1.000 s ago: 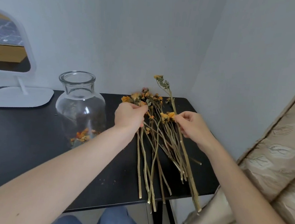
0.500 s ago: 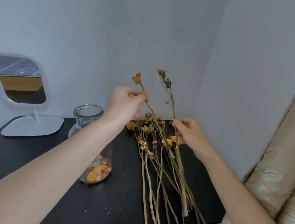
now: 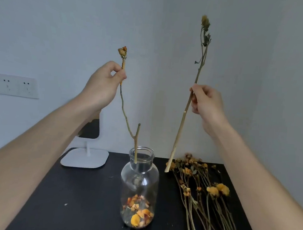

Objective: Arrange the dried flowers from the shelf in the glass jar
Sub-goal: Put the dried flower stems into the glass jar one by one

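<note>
Both hands are way higher than half a second back, each lifting one stem off the pile. Left hand (image 3: 104, 85) pinches a crooked stem (image 3: 123, 112) just under its dried bud, and the cut end is already dipping into the neck of the glass jar (image 3: 140, 177). Right hand (image 3: 206, 102) pinches a long straight stem (image 3: 185, 110) around mid-length. Its tip hangs just right of the jar, above the other dried flowers (image 3: 204, 191) on the black table (image 3: 77, 190). They look featherlight and brittle, so I'd grip the woody stems, never the crumbly heads.
</note>
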